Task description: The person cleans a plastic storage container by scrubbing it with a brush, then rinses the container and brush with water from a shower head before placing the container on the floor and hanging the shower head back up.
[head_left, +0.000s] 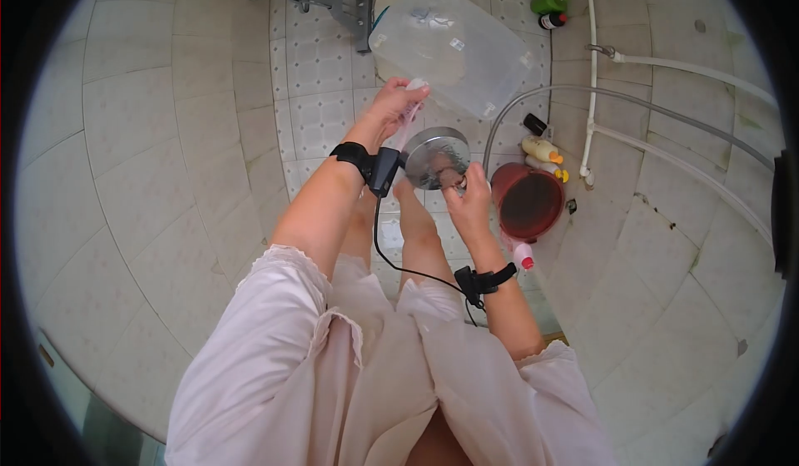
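My left hand [394,106] is closed around a thin pink and white item [411,113], too small to identify surely. Just below it, a round shiny metal lid or pan [434,156] is held tilted over the floor, with a dark part at its left edge. The fingers of my right hand [471,203] pinch its lower right rim. Both wrists wear black straps with small devices, joined by a black cable.
A translucent plastic bin or lid [454,46] lies on the tiled floor ahead. A squeegee-like tool [363,17] stands left of it. At right are a red bucket [528,203], bottles [541,150], a grey hose [583,88] and wall pipes [592,75].
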`<move>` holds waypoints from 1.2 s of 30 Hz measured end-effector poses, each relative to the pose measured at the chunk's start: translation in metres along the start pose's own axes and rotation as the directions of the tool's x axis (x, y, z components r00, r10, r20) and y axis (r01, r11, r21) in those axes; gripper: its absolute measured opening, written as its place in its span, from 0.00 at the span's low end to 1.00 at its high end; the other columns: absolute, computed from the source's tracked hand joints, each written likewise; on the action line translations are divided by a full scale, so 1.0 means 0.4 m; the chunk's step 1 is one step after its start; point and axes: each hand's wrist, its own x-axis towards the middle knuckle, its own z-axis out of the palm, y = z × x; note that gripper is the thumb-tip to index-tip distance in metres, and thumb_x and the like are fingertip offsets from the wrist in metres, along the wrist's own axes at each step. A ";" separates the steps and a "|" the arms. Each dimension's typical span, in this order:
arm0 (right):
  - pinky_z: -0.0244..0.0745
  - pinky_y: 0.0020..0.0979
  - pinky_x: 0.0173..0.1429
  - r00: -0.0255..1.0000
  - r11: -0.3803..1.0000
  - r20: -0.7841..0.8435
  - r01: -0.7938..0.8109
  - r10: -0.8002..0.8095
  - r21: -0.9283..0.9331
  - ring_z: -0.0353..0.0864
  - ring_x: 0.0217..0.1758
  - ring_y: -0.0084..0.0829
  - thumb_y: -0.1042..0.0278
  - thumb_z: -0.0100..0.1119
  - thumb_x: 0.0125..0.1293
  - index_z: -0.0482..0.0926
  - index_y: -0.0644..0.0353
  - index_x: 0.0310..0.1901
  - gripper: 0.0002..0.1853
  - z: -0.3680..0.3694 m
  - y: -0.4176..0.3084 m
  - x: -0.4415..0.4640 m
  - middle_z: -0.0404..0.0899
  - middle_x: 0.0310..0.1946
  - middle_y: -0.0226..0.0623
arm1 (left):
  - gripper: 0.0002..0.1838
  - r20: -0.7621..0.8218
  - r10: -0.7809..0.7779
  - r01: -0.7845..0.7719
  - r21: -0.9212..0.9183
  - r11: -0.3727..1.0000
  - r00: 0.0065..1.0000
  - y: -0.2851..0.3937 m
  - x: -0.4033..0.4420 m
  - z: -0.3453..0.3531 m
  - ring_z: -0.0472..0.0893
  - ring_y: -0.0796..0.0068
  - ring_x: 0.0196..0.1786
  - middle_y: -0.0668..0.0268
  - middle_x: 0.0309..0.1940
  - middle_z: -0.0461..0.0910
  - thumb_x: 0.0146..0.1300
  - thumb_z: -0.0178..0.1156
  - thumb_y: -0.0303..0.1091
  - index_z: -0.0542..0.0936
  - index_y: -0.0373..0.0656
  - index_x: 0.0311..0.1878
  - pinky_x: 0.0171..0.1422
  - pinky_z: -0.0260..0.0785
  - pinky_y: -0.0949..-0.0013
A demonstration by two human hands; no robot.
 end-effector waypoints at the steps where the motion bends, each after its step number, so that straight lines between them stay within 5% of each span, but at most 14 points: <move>1: 0.71 0.43 0.41 1.000 0.999 -0.017 -0.020 0.021 0.028 0.73 0.36 0.48 0.75 0.67 0.56 0.72 0.65 0.36 0.12 -0.002 0.021 0.003 0.70 0.34 0.44 | 0.24 -0.042 0.083 -0.079 0.091 0.993 0.996 -0.009 0.001 0.018 0.83 0.71 0.41 0.63 0.44 0.85 0.70 0.71 0.43 0.76 0.39 0.61 0.40 0.75 0.64; 2: 0.71 0.43 0.41 0.999 0.998 -0.034 -0.038 0.040 0.056 0.73 0.36 0.47 0.75 0.67 0.57 0.72 0.66 0.35 0.12 -0.005 0.041 0.006 0.70 0.34 0.44 | 0.26 -0.076 0.170 -0.154 0.183 0.971 0.982 -0.010 0.004 0.030 0.82 0.76 0.35 0.67 0.39 0.85 0.67 0.75 0.40 0.77 0.40 0.62 0.33 0.72 0.69; 5: 0.71 0.41 0.39 0.996 0.992 -0.024 -0.079 0.082 0.095 0.74 0.34 0.45 0.74 0.68 0.59 0.72 0.66 0.36 0.12 -0.018 0.067 0.018 0.71 0.34 0.44 | 0.22 0.012 0.108 -0.105 0.371 0.923 0.994 -0.030 0.044 0.025 0.80 0.77 0.28 0.69 0.32 0.82 0.69 0.73 0.48 0.82 0.41 0.53 0.27 0.67 0.72; 9: 0.71 0.40 0.38 0.994 0.970 -0.041 -0.087 0.099 0.227 0.74 0.33 0.44 0.72 0.69 0.60 0.72 0.67 0.36 0.13 -0.003 0.102 0.032 0.72 0.35 0.44 | 0.23 -0.107 0.056 -0.012 0.373 0.928 0.993 -0.056 0.065 0.034 0.77 0.77 0.24 0.69 0.28 0.79 0.73 0.65 0.56 0.84 0.43 0.48 0.24 0.65 0.72; 14: 0.72 0.42 0.39 0.966 0.979 -0.161 -0.198 0.202 0.044 0.76 0.34 0.44 0.75 0.67 0.60 0.74 0.66 0.37 0.09 0.044 0.173 0.043 0.73 0.35 0.44 | 0.25 -0.284 0.037 0.024 0.206 0.978 0.958 -0.143 0.192 -0.008 0.79 0.73 0.23 0.63 0.29 0.82 0.75 0.56 0.56 0.85 0.41 0.39 0.21 0.63 0.68; 17: 0.73 0.43 0.39 0.944 0.970 -0.311 -0.171 0.111 -0.173 0.77 0.35 0.45 0.76 0.65 0.60 0.75 0.65 0.36 0.08 0.062 0.265 0.049 0.73 0.35 0.44 | 0.23 -0.350 -0.055 0.138 0.217 0.966 0.935 -0.126 0.228 -0.052 0.81 0.73 0.30 0.65 0.32 0.82 0.74 0.57 0.56 0.85 0.44 0.43 0.28 0.70 0.64; 21: 0.73 0.44 0.43 0.854 0.926 -0.438 -0.361 0.280 -0.112 0.77 0.38 0.45 0.76 0.67 0.59 0.75 0.64 0.36 0.08 0.060 0.351 0.017 0.74 0.36 0.43 | 0.23 -0.394 0.036 0.102 0.322 0.941 0.918 -0.164 0.338 -0.172 0.82 0.70 0.33 0.63 0.34 0.83 0.72 0.60 0.54 0.84 0.42 0.50 0.32 0.73 0.63; 23: 0.73 0.43 0.44 0.833 0.912 -0.462 -0.395 0.306 -0.108 0.77 0.38 0.44 0.76 0.67 0.59 0.75 0.64 0.36 0.09 0.064 0.396 -0.006 0.74 0.36 0.43 | 0.23 -0.273 0.029 0.084 0.393 0.916 0.962 -0.150 0.368 -0.203 0.81 0.67 0.34 0.62 0.33 0.83 0.71 0.63 0.50 0.83 0.39 0.55 0.36 0.75 0.64; 30: 0.71 0.40 0.43 0.829 0.899 -0.413 -0.435 0.377 -0.052 0.75 0.40 0.45 0.76 0.64 0.61 0.73 0.66 0.36 0.08 0.112 0.457 -0.038 0.71 0.37 0.45 | 0.22 -0.314 -0.067 0.200 0.413 0.888 0.947 -0.193 0.517 -0.193 0.81 0.67 0.30 0.63 0.33 0.83 0.70 0.65 0.50 0.83 0.40 0.53 0.31 0.75 0.64; 36: 0.72 0.38 0.44 0.793 0.917 -0.519 -0.397 0.319 -0.042 0.76 0.40 0.43 0.76 0.65 0.63 0.80 0.67 0.48 0.13 0.124 0.473 0.017 0.73 0.39 0.44 | 0.22 -0.254 -0.281 0.362 0.378 0.852 0.925 -0.298 0.688 -0.189 0.82 0.67 0.23 0.62 0.32 0.84 0.73 0.60 0.55 0.81 0.43 0.49 0.22 0.71 0.64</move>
